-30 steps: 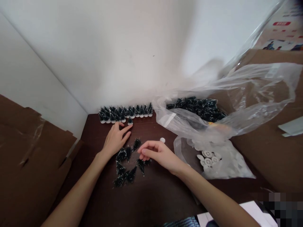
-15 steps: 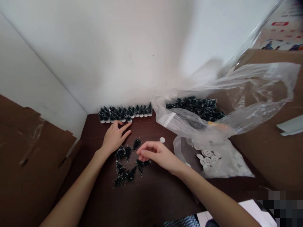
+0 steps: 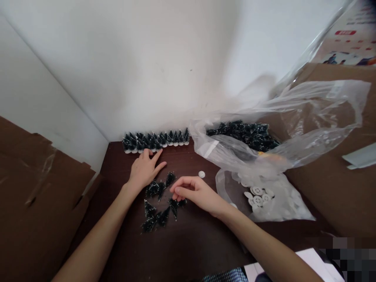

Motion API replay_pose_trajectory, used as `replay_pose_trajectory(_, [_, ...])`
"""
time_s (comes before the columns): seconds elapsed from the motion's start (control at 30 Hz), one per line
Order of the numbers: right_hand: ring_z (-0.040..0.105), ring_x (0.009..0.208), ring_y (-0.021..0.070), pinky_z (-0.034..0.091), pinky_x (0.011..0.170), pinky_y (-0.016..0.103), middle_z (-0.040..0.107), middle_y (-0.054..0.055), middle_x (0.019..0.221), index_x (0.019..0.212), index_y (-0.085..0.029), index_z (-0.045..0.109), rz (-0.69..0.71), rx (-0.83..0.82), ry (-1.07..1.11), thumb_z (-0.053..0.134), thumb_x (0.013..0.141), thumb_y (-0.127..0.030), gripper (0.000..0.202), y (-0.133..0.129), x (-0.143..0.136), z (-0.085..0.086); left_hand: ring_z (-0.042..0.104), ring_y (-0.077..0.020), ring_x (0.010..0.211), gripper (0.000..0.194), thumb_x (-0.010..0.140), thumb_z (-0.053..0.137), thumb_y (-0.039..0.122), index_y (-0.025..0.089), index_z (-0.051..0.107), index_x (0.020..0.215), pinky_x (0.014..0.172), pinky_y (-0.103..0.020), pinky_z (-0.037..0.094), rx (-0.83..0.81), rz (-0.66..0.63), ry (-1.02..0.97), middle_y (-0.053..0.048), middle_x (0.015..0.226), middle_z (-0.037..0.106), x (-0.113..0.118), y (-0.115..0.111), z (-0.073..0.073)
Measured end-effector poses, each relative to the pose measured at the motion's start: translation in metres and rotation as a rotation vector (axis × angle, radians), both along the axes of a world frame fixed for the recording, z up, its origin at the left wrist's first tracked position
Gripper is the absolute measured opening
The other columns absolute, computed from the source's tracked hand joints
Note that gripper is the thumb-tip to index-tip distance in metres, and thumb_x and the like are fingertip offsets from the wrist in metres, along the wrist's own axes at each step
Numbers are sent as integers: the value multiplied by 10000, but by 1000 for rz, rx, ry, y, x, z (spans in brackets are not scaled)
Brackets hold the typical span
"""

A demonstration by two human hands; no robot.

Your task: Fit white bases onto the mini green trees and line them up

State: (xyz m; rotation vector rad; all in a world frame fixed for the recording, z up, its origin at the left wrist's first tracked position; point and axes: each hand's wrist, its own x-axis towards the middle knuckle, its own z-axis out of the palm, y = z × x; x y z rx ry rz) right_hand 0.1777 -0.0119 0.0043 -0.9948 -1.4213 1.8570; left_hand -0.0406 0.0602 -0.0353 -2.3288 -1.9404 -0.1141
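Note:
Small dark green trees with white bases [image 3: 147,141] stand in rows against the wall. My left hand [image 3: 143,168] is at the front of these rows, fingers spread, its index fingertip by a tree's base. Several loose trees without visible bases [image 3: 149,209] lie on the dark table below it. My right hand [image 3: 192,192] hovers beside the loose trees, fingers curled and thumb near the fingertips; nothing shows between them. Just above it lies one white round disc [image 3: 201,174].
A clear plastic bag [image 3: 235,150] at the back right holds many dark trees [image 3: 246,135]. In front of it, another bag [image 3: 288,199] contains white discs [image 3: 257,200]. Cardboard [image 3: 38,188] stands at the left, and a cardboard box [image 3: 331,188] at the right.
My left hand has shifted slightly, its index finger now pointing more upward at the front row. The loose trees beside it moved a little right. My right hand stayed nearly still.

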Motion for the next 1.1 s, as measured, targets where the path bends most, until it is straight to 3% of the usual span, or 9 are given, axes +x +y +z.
replay_pose_trajectory(1.1, [600, 715, 130, 467, 740, 276, 693, 18, 771, 870, -169, 702, 20, 40, -33, 675, 848, -319, 155, 0, 1, 0, 564, -290, 1004, 577, 977, 384, 555, 249, 453, 1461, 829, -392, 489, 19, 9, -56, -136, 1186, 488, -1, 2, -3])
